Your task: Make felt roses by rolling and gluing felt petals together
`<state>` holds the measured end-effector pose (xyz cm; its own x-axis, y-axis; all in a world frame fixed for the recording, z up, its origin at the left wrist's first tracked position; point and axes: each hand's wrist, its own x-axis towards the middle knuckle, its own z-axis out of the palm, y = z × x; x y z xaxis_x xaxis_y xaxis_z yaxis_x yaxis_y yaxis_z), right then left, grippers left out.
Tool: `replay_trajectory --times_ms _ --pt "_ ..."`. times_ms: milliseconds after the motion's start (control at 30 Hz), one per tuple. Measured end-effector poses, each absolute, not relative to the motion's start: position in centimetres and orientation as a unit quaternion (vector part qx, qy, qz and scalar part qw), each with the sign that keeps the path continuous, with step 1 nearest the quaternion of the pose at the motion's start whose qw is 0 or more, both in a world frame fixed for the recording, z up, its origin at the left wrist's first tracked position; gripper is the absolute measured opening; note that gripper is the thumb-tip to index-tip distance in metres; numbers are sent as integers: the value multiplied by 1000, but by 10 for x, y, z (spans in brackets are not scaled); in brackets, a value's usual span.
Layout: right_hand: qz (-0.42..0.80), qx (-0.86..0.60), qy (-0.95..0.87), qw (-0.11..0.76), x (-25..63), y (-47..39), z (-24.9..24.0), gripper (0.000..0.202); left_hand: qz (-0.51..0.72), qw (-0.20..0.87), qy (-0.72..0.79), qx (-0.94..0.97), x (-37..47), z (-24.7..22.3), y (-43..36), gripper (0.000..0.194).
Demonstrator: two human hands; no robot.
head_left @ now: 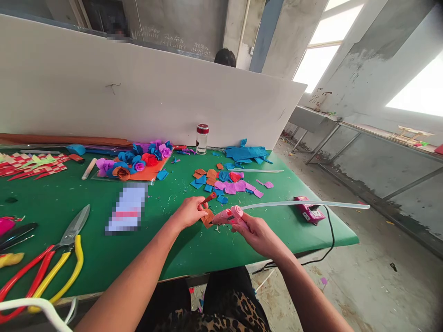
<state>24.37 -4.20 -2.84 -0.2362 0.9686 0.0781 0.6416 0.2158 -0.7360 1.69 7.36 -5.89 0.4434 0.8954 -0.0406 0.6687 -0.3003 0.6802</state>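
My right hand (pixel 258 233) is closed around a pink glue gun (pixel 226 216), with a long clear glue stick (pixel 304 203) reaching out of its back to the right. The gun's nozzle end is at a brown crepe paper petal (pixel 206 218). My left hand (pixel 189 213) pinches a rolled piece of brown paper (pixel 209 198) and is close against the petal; whether the fingers grip the petal too is hidden. Just beyond my hands lie several loose purple petals (pixel 238 186), with blue and brown ones among them.
Paper flowers (pixel 138 161) lie at the back left, near a red-capped jar (pixel 202 138). Scissors (pixel 74 226) and red-handled tools are at the left. A pink box (pixel 309 211) with a black cord stands at right. A white board (pixel 155 87) closes off the back.
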Motion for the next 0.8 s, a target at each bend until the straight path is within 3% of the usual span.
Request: replay_trajectory --times_ms 800 --pt "293 -555 -733 263 242 -42 -29 29 184 323 498 783 18 -56 72 13"
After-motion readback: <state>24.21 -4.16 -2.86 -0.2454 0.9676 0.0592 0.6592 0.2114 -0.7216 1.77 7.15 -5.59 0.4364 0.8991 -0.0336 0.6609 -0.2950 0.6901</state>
